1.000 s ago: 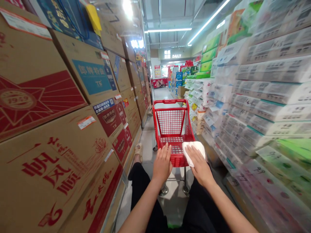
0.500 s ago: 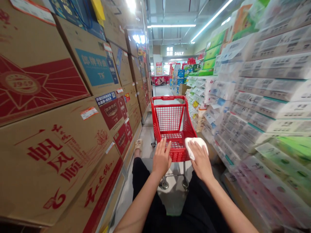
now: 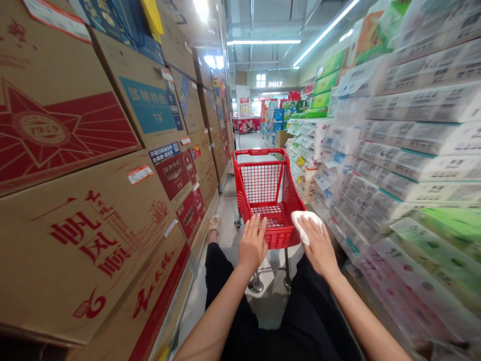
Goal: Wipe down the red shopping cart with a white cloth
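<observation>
A small red shopping cart (image 3: 268, 193) stands in the aisle just ahead of me, its basket bare. My left hand (image 3: 253, 244) lies flat on the near left rim, fingers stretched out. On the near right corner of the rim, my right hand (image 3: 319, 242) presses a white cloth (image 3: 303, 219) with its fingers laid flat over it. My black trouser legs and a sandalled left foot (image 3: 214, 224) show below.
Stacked brown cartons (image 3: 86, 200) with red and blue print wall the left side. Wrapped packs of tissue paper (image 3: 406, 165) are piled high on the right. The narrow grey floor (image 3: 229, 200) runs on to more displays and a "DAILY" sign (image 3: 275, 84) far ahead.
The cart has rolled a little forward and up in view. My right hand and the cloth have slid right along the rim to the corner. My left hand kept its place.
</observation>
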A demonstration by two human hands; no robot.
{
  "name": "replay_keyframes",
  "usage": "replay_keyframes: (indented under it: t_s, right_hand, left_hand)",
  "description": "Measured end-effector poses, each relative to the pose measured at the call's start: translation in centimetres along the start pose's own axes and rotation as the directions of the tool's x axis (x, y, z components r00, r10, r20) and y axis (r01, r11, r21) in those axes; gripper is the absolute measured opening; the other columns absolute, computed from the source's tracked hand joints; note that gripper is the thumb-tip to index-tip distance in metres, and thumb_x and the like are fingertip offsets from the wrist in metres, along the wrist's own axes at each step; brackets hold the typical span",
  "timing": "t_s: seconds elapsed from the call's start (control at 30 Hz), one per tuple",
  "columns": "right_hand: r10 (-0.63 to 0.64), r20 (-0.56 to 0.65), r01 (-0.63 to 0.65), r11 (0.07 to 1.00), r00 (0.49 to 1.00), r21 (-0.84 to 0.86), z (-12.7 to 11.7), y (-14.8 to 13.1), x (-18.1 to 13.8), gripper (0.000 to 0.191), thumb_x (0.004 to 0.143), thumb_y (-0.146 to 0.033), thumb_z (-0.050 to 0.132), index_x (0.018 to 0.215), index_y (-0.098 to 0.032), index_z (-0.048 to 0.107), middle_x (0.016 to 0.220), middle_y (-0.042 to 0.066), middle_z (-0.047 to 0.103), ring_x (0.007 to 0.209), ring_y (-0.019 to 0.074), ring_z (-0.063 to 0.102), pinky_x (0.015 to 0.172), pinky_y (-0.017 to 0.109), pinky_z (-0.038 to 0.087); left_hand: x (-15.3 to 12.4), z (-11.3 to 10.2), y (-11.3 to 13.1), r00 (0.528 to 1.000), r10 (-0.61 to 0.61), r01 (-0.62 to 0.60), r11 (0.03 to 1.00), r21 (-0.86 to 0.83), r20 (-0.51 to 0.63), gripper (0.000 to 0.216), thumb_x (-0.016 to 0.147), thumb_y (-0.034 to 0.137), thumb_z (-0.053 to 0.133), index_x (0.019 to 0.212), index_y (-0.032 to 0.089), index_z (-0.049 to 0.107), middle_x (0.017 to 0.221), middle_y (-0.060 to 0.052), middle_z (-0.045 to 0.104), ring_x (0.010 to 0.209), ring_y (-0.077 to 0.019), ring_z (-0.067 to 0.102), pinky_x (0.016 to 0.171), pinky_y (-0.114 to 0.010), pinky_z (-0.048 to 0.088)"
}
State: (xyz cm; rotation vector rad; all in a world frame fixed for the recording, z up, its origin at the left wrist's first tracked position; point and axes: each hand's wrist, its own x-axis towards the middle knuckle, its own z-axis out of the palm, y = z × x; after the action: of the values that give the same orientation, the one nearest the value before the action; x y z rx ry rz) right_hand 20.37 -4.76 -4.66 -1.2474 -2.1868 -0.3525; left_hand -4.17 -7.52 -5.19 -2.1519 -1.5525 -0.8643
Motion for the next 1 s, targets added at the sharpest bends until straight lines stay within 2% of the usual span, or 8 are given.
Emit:
replay_keyframes:
  t_s: [0.1,0.27,0.37,0.53,0.6,0.83,0.9,1.0]
  right_hand:
    - [-0.001,-0.004,0.001,0.999,1.000,0.042,0.4,-2.1,0.3,0.079,0.090,-0.010,0.042,0.160,-0.026,0.007,0.162,0.004,0.029,0.151,0.0262,0.019,0.122,0.057,0.019]
    - [-0.180,0.066,0.165,0.968,0.981,0.188,0.7,-6.3,1.2,0.081,0.089,-0.008,0.040,0.160,-0.024,0.004,0.164,0.003,0.023,0.152,0.0228,0.015,0.122,0.051,0.024]
    - [-0.183,0.100,0.165,0.972,0.978,0.165,0.4,-3.5,0.8,0.080,0.089,-0.007,0.038,0.160,-0.027,0.006,0.164,0.001,0.023,0.152,0.0209,0.017,0.122,0.049,0.024]
    - [-0.010,0.027,0.010,1.000,1.000,0.021,0.5,3.0,0.1,0.075,0.092,-0.011,0.039,0.159,-0.028,0.009,0.162,0.003,0.028,0.151,0.0236,0.020,0.121,0.054,0.025]
    - [0.005,0.008,-0.005,1.000,1.000,0.014,0.8,2.6,0.3,0.077,0.091,-0.010,0.039,0.160,-0.026,0.009,0.162,0.004,0.029,0.151,0.0242,0.020,0.121,0.054,0.025]
    - [-0.191,0.090,0.173,0.969,0.977,0.176,0.8,-5.5,1.1,0.083,0.087,-0.006,0.038,0.160,-0.023,0.003,0.164,0.005,0.023,0.151,0.0206,0.018,0.123,0.049,0.024]
    - [-0.215,0.103,0.198,0.967,0.971,0.161,0.6,-4.9,1.0,0.083,0.086,-0.006,0.039,0.160,-0.023,0.003,0.164,0.004,0.024,0.151,0.0199,0.018,0.123,0.049,0.022]
    - [-0.152,0.072,0.147,0.987,0.986,0.070,0.7,-1.3,0.9,0.081,0.087,-0.007,0.039,0.160,-0.024,0.006,0.163,0.005,0.027,0.151,0.0204,0.021,0.123,0.051,0.019]
  left_hand:
    - [0.1,0.4,0.9,1.000,0.002,-0.002,1.000,-0.020,-0.002,0.079,0.082,0.014,0.055,0.156,0.016,0.026,0.164,-0.011,0.023,0.152,-0.0305,0.017,0.123,-0.052,0.024]
    - [0.0,0.2,0.9,0.999,0.038,-0.038,0.999,-0.001,-0.003,0.080,0.084,0.017,0.055,0.157,0.013,0.023,0.163,-0.012,0.024,0.152,-0.0301,0.017,0.124,-0.052,0.021]
    - [0.0,-0.2,0.3,0.998,0.065,-0.066,0.997,0.031,0.027,0.077,0.086,0.017,0.053,0.157,0.015,0.024,0.163,-0.011,0.024,0.152,-0.0286,0.019,0.125,-0.050,0.019]
    - [0.2,-0.2,0.4,0.997,0.060,-0.061,0.998,0.027,0.040,0.080,0.085,0.018,0.053,0.158,0.019,0.019,0.164,-0.008,0.023,0.152,-0.0291,0.017,0.125,-0.051,0.020]
    - [0.4,0.0,0.8,0.998,0.058,-0.058,0.998,0.015,0.039,0.080,0.085,0.017,0.053,0.158,0.018,0.019,0.164,-0.009,0.021,0.152,-0.0292,0.016,0.125,-0.052,0.021]
    - [0.6,0.3,0.6,0.998,0.058,-0.059,0.998,0.013,0.031,0.078,0.085,0.015,0.051,0.157,0.017,0.022,0.165,-0.009,0.021,0.152,-0.0285,0.015,0.124,-0.053,0.022]
    - [0.6,0.2,0.0,0.998,0.061,-0.061,0.998,0.024,0.024,0.076,0.085,0.014,0.051,0.157,0.017,0.024,0.164,-0.009,0.022,0.152,-0.0277,0.016,0.125,-0.052,0.021]
    - [0.4,0.1,-0.7,0.998,0.065,-0.065,0.997,0.040,0.013,0.075,0.086,0.013,0.050,0.156,0.017,0.024,0.163,-0.009,0.024,0.152,-0.0263,0.018,0.125,-0.051,0.021]
